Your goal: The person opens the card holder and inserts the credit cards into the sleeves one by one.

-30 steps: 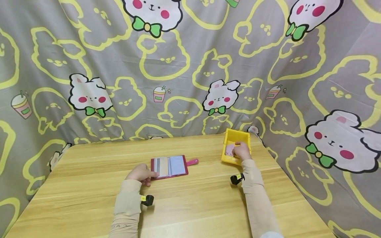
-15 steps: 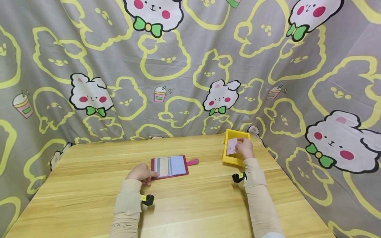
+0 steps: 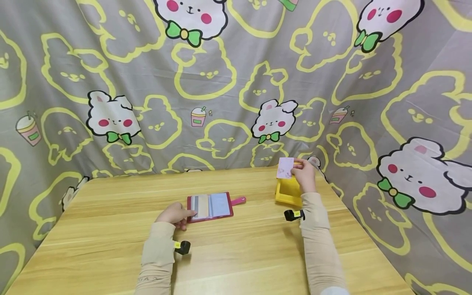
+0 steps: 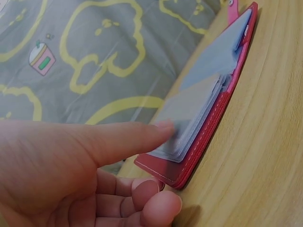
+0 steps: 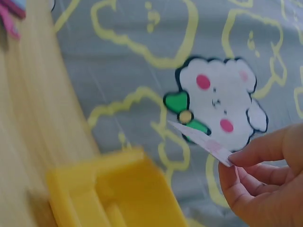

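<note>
A red card holder (image 3: 220,205) lies spread on the table, its clear sleeves facing up and its pink snap strap (image 3: 239,200) pointing right. At its left edge, my left hand (image 3: 173,215) pinches it, thumb over the clear sleeves (image 4: 189,127) and the other fingers curled by the cover's lower edge. My right hand (image 3: 305,175) pinches a pale pink card (image 3: 285,168) with a printed pattern by its right side, thumb against fingers. The card is raised above the yellow bin (image 3: 289,200) and appears nearly edge-on in the right wrist view.
The bin stands near the back right of the wooden table (image 3: 236,254). A grey curtain (image 3: 217,141) with cartoon rabbits hangs along the back and right sides. Both wrists carry small black cameras.
The right hand has lifted the pink card up out of the yellow bin, and the card now stands higher than the bin's rim. The left hand and card holder have stayed put.
</note>
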`<state>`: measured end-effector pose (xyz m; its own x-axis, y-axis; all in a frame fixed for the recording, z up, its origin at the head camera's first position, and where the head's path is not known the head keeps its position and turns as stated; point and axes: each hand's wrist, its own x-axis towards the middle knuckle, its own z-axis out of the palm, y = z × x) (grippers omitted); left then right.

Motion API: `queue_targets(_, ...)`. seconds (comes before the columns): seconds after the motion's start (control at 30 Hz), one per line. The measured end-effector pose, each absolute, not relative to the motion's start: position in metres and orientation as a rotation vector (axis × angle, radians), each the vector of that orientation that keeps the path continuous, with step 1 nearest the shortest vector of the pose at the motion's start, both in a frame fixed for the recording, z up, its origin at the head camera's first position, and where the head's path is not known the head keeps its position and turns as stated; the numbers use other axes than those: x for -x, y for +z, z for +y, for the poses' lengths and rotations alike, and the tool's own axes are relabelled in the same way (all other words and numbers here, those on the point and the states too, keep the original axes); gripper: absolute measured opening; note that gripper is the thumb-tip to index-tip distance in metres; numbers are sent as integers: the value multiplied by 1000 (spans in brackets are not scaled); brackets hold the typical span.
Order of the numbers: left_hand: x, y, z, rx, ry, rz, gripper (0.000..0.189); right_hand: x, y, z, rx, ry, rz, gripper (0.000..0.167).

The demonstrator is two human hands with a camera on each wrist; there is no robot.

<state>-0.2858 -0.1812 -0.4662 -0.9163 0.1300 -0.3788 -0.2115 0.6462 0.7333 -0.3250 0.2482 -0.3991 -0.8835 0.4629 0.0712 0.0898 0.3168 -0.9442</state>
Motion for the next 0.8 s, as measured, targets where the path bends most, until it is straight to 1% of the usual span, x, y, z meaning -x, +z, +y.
queue_targets(0.2, 285, -466, -182, 76, 1191, 2455, 33, 329, -399, 217, 405, 1771, -2176, 49)
queue_targets(0.43, 283, -466, -180, 85, 1206, 2462, 31, 332, -406, 179, 283, 1833, -2203, 46)
queue_targets(0.6, 283, -465, -179, 85, 1207, 2466, 30, 333, -417, 150, 210, 1871, -2254, 46)
queue_targets(0.8, 285, -465, -180, 83, 1214, 2456, 29, 332, -439, 111, 148, 1902, -2399, 47)
